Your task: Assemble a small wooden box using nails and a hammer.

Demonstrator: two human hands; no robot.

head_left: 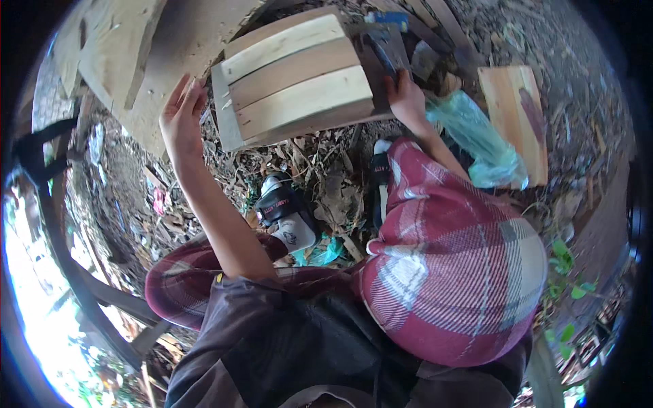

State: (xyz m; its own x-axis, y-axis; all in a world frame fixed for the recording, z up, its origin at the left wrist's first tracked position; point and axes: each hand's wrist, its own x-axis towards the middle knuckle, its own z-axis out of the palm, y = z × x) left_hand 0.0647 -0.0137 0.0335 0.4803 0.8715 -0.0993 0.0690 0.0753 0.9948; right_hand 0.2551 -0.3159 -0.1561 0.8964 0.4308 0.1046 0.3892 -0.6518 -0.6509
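In front of me lies a wooden piece of pale slats (299, 71), nailed side by side over boards, with small nails showing near its left edge. Just left of that edge, my left hand (183, 119) is raised with its fingers bent together in a pinch. Anything between the fingertips is too small to make out. My right hand (407, 102) is closed at the right end of the slats, around a dark, long tool (382, 54). The kind of tool cannot be told from here.
Large wooden boards (183, 51) lean at the upper left. To the right, a crumpled green plastic bag (476, 139) lies against a flat plank (510, 112). A blue item (388, 20) sits at the back. Dry leaves and wood scraps cover the ground around my sandalled feet (289, 207).
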